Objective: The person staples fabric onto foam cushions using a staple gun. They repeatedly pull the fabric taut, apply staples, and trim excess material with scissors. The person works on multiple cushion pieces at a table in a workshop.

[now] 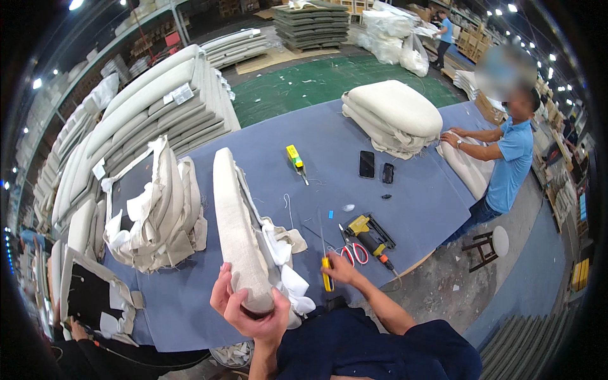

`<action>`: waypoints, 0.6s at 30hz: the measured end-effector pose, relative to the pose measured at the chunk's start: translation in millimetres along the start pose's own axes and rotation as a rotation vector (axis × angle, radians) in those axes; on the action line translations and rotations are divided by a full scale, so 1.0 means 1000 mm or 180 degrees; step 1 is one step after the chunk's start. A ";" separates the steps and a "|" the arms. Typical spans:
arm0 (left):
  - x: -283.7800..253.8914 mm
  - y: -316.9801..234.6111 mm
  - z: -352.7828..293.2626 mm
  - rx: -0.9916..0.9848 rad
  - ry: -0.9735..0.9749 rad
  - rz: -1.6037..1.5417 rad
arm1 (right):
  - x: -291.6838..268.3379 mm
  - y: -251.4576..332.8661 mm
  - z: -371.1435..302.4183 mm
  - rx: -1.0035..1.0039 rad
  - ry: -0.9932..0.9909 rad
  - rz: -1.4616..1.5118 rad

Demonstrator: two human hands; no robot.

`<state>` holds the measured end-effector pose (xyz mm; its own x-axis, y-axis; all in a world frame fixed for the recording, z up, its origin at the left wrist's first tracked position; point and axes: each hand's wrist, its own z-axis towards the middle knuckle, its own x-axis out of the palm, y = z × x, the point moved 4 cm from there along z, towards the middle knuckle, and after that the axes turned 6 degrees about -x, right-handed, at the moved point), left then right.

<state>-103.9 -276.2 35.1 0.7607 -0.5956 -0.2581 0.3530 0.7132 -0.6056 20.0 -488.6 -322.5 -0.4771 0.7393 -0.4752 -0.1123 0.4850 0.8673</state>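
Observation:
My left hand [254,310] is wrapped round the near end of a beige fabric-covered padded panel [237,228], fingers on its left and thumb on its right. The panel stands on its long edge. Loose cloth and white wadding [292,282] hang out along its right side. Close by, my right hand [342,271] has its fingers closed at the handle of a yellow-handled tool [327,278] with a long thin shaft pointing away from me. Red-handled scissors [353,252] and a yellow and black staple gun [370,235] lie just beyond that hand.
The blue-grey table [253,139] bears a yellow cutter [294,158], a phone [367,164] and a stack of beige padded panels [392,114]. More panels [158,202] stand at the left. A co-worker [514,152] handles a panel at the right, near a stool [491,247].

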 end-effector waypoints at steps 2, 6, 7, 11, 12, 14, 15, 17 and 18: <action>-0.001 0.003 -0.001 -0.0086 -0.0100 -0.0011 | -0.048 0.068 0.021 -0.0159 -0.0188 0.0378; 0.005 0.010 -0.007 -0.0047 0.0024 -0.0025 | -0.158 0.235 0.033 -0.1357 -0.0829 0.1014; 0.010 0.008 -0.009 -0.0032 -0.0106 -0.0070 | -0.182 0.273 0.029 -0.1829 -0.0840 0.1304; 0.019 0.004 -0.009 0.0028 -0.0254 -0.0351 | -0.220 0.389 -0.005 -0.2635 -0.0220 0.1131; 0.022 0.006 -0.011 0.0022 -0.0294 -0.0366 | -0.212 0.403 -0.006 -0.2675 0.0170 0.0807; 0.024 0.006 -0.013 0.0015 -0.0343 -0.0351 | -0.216 0.415 -0.008 -0.2913 -0.0175 0.0194; 0.025 0.003 -0.014 -0.0005 -0.0336 -0.0335 | -0.230 0.416 -0.012 -0.3075 -0.0914 -0.0094; 0.028 0.001 -0.016 0.0006 -0.0337 -0.0362 | -0.244 0.429 -0.024 -0.3290 -0.1383 0.0163; 0.032 0.000 -0.017 0.0027 -0.0323 -0.0449 | -0.249 0.449 -0.037 -0.3300 -0.1133 0.0675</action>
<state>-89.3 -301.5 13.9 0.7541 -0.6501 -0.0934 0.4645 0.6284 -0.6240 56.8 -472.4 190.9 -0.3146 0.9331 -0.1743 -0.8104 -0.1684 0.5611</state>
